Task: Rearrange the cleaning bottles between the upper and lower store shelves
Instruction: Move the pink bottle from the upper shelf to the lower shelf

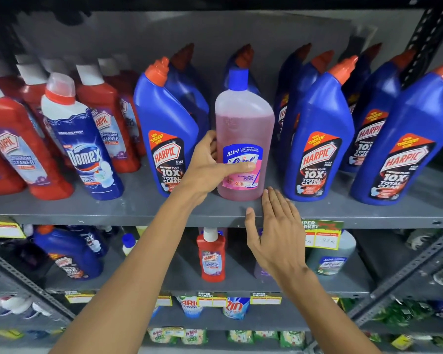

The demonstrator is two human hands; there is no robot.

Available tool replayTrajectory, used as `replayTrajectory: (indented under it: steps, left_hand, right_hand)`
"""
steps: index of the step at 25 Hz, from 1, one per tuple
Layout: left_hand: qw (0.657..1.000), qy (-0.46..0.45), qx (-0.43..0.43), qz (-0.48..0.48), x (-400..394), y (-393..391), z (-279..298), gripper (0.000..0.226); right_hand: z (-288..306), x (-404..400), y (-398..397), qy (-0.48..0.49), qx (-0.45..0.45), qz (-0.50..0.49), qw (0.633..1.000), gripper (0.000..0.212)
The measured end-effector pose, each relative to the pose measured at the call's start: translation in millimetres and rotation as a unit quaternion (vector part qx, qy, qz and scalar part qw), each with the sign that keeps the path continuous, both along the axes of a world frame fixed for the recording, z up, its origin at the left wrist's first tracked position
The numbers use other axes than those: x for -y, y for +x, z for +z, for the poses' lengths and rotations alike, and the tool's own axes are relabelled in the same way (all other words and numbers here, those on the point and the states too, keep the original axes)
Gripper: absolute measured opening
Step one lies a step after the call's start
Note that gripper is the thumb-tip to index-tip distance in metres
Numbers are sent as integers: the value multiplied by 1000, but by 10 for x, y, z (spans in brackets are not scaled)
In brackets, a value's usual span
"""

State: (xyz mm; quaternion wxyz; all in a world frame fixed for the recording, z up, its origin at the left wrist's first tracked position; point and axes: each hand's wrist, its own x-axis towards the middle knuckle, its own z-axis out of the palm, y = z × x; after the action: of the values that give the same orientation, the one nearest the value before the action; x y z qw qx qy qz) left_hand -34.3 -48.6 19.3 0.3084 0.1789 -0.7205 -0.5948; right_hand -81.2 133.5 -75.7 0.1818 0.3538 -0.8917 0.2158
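A pink Lizol bottle (pixel 244 118) with a blue cap stands upright on the upper shelf (pixel 138 213) between blue Harpic bottles. My left hand (pixel 210 167) grips its lower left side, thumb across the label. My right hand (pixel 276 233) hovers open, fingers spread, just in front of the shelf edge below the bottle's right corner, holding nothing. On the lower shelf (pixel 241 287) a small red Harpic bottle (pixel 211 256) stands upright beneath the pink bottle.
Blue Harpic bottles (pixel 315 139) crowd the upper shelf at right and one (pixel 164 129) at left. A Domex bottle (pixel 85 146) and red Harpic bottles (pixel 18 146) lean at far left. A green Lizol bottle (pixel 335 256) and a blue Harpic bottle (pixel 69 254) sit on the lower shelf.
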Motion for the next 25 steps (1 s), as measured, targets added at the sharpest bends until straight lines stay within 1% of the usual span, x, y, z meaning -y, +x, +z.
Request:
replayTrajectory:
  steps: [4,8,10,13,16,18,20,22,25]
  left_hand:
    - [999,-44,-19,5,-115,90,80,80]
    - [992,-98,-81,4,-284,362,360,78]
    - [988,-111,-110,-10,-332,589,482,78]
    - [987,-102,-119,-42,-397,1034,460,82]
    - [993,-74,-80,-46,-461,1500,140,74]
    - [999,-27,-35,-30,-485,1787,-224,75]
    - [1000,9,19,-18,-463,2034,-655,78]
    - [997,27,69,-16,-409,2206,-1074,83]
    - [991,60,117,6,-273,2279,-1698,98]
  right_hand:
    - [-17,-2,0,1,-10,-1,1000,70]
    - [-21,-5,-1,-3,-11,1,1000,68]
    - [4,-5,-3,3,-4,10,1000,67]
    - [42,-2,-17,24,-4,35,999,63]
    - [49,30,-20,31,-2,40,999,65]
    - [38,50,-5,20,-10,28,999,64]
    - [20,70,9,10,-20,20,1000,67]
    - [-13,86,3,3,-30,16,999,68]
    - [-59,91,-7,-12,-46,13,999,67]
